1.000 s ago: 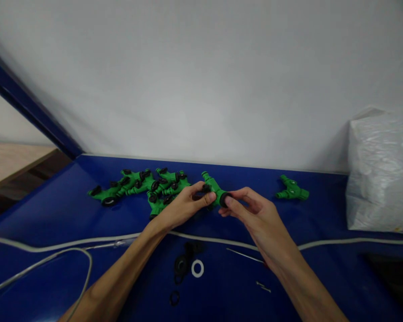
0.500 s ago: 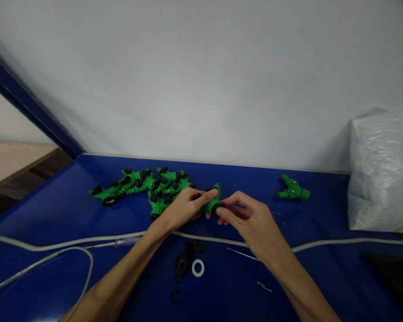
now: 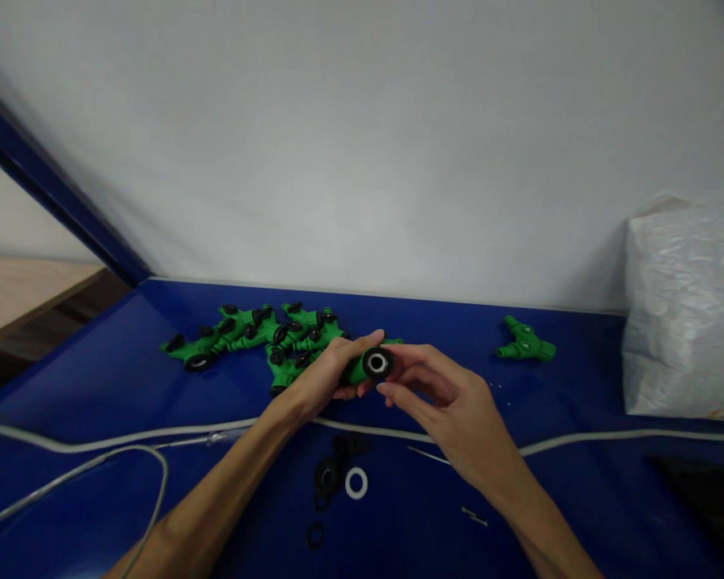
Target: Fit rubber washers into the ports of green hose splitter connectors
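My left hand (image 3: 331,374) is wrapped round a green Y-shaped hose connector (image 3: 355,372). Its round black end, with a pale ring inside, faces me. The fingers of my right hand (image 3: 438,382) pinch at the right side of that black end; part of the connector is hidden behind both hands. Several green connectors with black levers (image 3: 257,328) lie in a cluster to the left of my left hand. Nearer to me on the blue table are a white ring washer (image 3: 355,482), black rings (image 3: 326,476) and a separate thin black ring (image 3: 314,535).
A single green Y connector (image 3: 526,341) lies farther right. Screws (image 3: 475,516) and a thin metal rod (image 3: 428,454) lie near my right forearm. A pale cable (image 3: 121,434) crosses the table. A plastic-wrapped package (image 3: 688,310) stands at the right.
The held connector has been turned, so its black end now faces me instead of pointing down to the right. Both hands stay around it in nearly the same place.
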A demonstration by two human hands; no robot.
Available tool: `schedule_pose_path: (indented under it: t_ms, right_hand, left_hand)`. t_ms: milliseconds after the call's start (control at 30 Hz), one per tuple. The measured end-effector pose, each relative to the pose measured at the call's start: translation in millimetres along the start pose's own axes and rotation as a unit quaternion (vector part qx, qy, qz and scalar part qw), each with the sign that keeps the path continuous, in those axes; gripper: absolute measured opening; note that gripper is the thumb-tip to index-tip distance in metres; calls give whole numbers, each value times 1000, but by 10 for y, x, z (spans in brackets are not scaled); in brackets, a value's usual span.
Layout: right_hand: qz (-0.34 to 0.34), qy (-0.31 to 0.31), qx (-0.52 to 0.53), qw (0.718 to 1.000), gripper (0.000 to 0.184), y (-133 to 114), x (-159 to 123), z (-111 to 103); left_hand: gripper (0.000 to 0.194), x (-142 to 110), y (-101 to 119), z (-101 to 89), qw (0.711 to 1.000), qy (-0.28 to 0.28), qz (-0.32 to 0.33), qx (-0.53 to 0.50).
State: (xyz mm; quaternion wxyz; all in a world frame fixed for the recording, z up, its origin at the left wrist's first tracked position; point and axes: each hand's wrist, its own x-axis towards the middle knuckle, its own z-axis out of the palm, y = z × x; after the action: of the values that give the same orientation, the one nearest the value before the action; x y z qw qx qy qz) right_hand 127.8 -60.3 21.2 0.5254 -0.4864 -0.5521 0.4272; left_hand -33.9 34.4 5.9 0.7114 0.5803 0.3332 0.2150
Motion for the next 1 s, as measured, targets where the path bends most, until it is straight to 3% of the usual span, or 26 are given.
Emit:
schedule_pose_path:
  t_ms: [133,300,467,600,733,833,1000]
  right_hand:
    - [-30,24,-55,998,26,31,-10,12]
    - [-25,3,-32,999,22,-24,8,10]
    - [14,15,-24,999,28,24,26,1]
    - [51,36,-16,998,44,121,54,-4]
    - [51,79,-11,995,35,211,104,-46]
    - [60,72,-6,996,32,236,124,-90]
    - [97,33,-20,995,31,254,110,-119]
  left_hand:
    - [56,-26,4,0,999,38,-7,27]
    - [59,-37,31,26,993,89,-5,82]
    - [61,-18,4,14,980,157,63,100]
    - [81,15,-37,-7,987,138,64,53]
    - [95,64,-50,-18,994,97,50,11]
    - [89,68,0,-47,981,179,70,-22]
    - [78,-17,161,-112,930,309,195,-49]
